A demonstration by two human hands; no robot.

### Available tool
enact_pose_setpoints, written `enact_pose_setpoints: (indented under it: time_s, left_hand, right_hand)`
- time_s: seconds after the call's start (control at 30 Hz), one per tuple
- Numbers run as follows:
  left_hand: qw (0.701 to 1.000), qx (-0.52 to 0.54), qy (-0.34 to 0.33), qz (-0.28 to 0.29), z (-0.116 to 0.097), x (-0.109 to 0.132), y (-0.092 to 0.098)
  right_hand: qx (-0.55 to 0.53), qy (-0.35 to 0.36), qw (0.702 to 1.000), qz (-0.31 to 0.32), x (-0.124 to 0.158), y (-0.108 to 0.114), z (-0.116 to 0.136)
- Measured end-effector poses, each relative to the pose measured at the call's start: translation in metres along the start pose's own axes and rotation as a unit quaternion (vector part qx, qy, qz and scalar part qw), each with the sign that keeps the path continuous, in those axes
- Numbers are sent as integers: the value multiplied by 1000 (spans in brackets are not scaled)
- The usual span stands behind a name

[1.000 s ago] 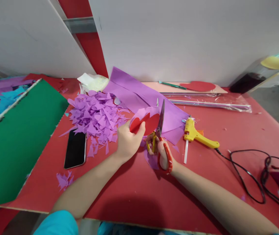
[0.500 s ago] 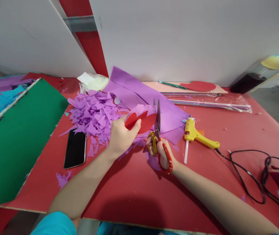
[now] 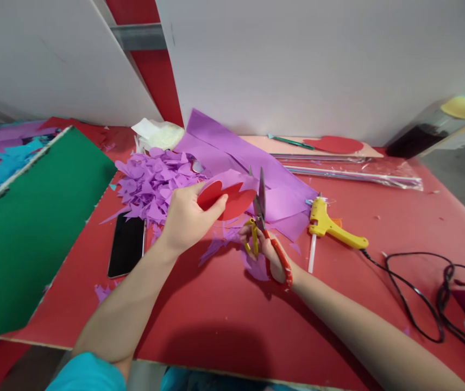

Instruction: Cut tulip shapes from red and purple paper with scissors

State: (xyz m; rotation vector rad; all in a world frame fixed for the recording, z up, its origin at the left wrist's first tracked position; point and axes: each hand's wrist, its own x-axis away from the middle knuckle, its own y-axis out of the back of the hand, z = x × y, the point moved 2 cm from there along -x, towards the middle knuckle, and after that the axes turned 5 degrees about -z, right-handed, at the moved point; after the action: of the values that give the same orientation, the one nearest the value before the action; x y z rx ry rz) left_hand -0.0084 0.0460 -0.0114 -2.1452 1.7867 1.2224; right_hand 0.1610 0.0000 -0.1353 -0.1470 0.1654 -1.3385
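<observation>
Remotely, I'm seeing the left hand (image 3: 186, 218) pinching a flat, lobed red cutout (image 3: 234, 202) against purple paper (image 3: 232, 177); beside it, the right hand (image 3: 274, 256) is gripping metal-bladed scissors (image 3: 261, 203); jagged scraps (image 3: 146, 182) are lying beyond the left.

Craft workspace: scissors (image 3: 261, 214), glue gun (image 3: 319, 214), scraps (image 3: 151, 182)

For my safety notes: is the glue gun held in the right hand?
No, the right hand holds scissors, and the glue gun lies on the table.
</observation>
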Motion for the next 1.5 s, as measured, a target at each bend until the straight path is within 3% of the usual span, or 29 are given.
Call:
enact_pose_setpoints:
  time_s: [0.13, 0.23, 0.9, 1.13, 1.5]
  left_hand:
    - [1000, -1, -14, 4, -2, 0, 1]
    - [1000, -12, -15, 11, -2, 0, 2]
    - [999, -26, -7, 44, -7, 1, 1]
    - [998, 9, 31, 45, -9, 1, 0]
    - [997, -45, -48, 39, -11, 3, -1]
  right_hand:
    - [36, 60, 996, 51, -1, 1, 9]
    - [60, 63, 994, 64, 0, 0, 12]
    - [19, 35, 999, 34, 0, -3, 9]
    - [-11, 34, 999, 26, 1, -5, 1]
    - [-11, 12, 1000, 26, 3, -3, -5]
